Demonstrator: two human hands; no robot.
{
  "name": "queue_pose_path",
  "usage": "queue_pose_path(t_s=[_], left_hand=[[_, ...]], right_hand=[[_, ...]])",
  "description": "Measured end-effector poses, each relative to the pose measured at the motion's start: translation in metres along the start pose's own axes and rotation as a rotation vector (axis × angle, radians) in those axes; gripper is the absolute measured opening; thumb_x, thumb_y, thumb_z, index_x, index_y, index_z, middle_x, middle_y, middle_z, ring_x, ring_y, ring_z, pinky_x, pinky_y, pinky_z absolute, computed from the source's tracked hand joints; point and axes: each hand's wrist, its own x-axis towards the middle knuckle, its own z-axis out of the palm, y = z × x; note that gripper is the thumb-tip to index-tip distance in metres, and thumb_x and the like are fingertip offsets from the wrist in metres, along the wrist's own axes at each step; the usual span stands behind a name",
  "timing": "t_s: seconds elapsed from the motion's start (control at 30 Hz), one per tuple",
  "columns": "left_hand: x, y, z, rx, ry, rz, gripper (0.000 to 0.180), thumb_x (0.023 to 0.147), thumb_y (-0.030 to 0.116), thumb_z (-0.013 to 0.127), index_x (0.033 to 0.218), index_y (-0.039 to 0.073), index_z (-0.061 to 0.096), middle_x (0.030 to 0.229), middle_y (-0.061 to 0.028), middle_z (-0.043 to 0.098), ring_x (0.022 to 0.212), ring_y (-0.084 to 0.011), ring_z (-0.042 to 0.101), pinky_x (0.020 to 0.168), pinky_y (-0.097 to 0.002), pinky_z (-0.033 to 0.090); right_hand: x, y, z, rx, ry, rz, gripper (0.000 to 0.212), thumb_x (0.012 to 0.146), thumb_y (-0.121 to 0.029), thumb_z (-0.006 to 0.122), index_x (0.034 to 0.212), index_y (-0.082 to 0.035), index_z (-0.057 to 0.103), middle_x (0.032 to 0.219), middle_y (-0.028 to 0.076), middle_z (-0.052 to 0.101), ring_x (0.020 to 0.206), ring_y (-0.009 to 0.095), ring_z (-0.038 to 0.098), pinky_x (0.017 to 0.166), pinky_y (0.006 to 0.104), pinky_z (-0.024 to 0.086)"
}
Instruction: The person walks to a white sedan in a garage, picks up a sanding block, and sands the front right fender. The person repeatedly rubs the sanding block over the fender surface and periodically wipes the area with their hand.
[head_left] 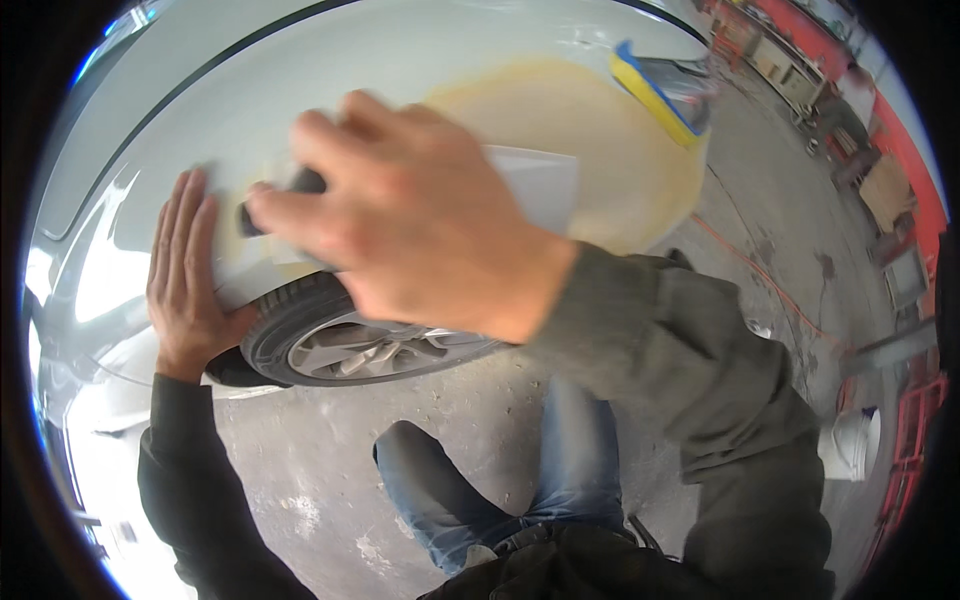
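My left hand (188, 280) lies flat on the white car fender (330, 60) just above the wheel arch, fingers stretched out and holding nothing. Blurred by motion, my right hand (410, 215) is closed on a dark block (309, 182) against the panel, close to the left hand. Most of the block is hidden under the fingers. A pale sheet (545, 185) sticks out beyond the right hand; whether it joins the block I cannot tell. Around it spreads a dull, yellow-edged sanded patch (630, 170). Below the hands is the wheel (370, 345) with its tyre.
Yellow and blue tape (652, 95) edges the headlight (690, 90) at the right. An orange hose or cable (760, 268) runs over the grey floor (310, 450). Farther right are a white bucket (850, 443), red racks (912, 440) and cluttered benches along a red wall.
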Motion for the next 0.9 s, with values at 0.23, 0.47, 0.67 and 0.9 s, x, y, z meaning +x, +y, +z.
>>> queue_pose_path(t_s=[0.23, 0.47, 0.67, 0.9], left_hand=[[-0.01, -0.009, 0.006, 0.027, -0.02, 0.021, 0.092, 0.071, 0.018, 0.068, 0.159, 0.003, 0.046, 0.164, -0.0264, 0.048, 0.154, -0.0451, 0.045, 0.126, -0.0573, 0.04], [-0.015, -0.009, 0.006, 0.045, -0.056, 0.0, 0.092, 0.076, 0.021, 0.069, 0.161, 0.003, 0.041, 0.165, -0.0281, 0.046, 0.153, -0.0485, 0.044, 0.127, -0.0589, 0.037], [-0.012, -0.009, 0.006, 0.085, -0.057, 0.016, 0.093, 0.075, 0.019, 0.069, 0.161, 0.0, 0.039, 0.164, -0.031, 0.046, 0.153, -0.0503, 0.044, 0.127, -0.061, 0.036], [-0.019, -0.009, -0.004, 0.118, -0.081, 0.009, 0.088, 0.081, 0.025, 0.066, 0.16, -0.003, 0.04, 0.162, -0.0347, 0.045, 0.151, -0.0538, 0.044, 0.125, -0.0626, 0.038]], right_hand=[[-0.131, 0.119, -0.108, -0.107, 0.036, 0.212, 0.044, 0.089, -0.018, 0.085, 0.13, -0.01, 0.073, 0.113, 0.007, 0.066, 0.101, 0.024, 0.067, 0.087, 0.0395, 0.059], [-0.056, 0.047, -0.036, -0.004, 0.094, 0.186, 0.056, 0.072, -0.014, 0.089, 0.126, -0.021, 0.075, 0.11, 0.004, 0.06, 0.106, 0.026, 0.062, 0.082, 0.0429, 0.053], [-0.175, 0.137, -0.108, -0.07, 0.137, 0.228, 0.047, 0.086, -0.022, 0.088, 0.13, -0.013, 0.074, 0.108, 0.008, 0.062, 0.095, 0.026, 0.064, 0.082, 0.0395, 0.057], [-0.095, 0.107, -0.088, 0.033, 0.137, 0.213, 0.052, 0.078, -0.014, 0.09, 0.128, -0.014, 0.076, 0.105, 0.006, 0.062, 0.094, 0.027, 0.064, 0.078, 0.0409, 0.055]])
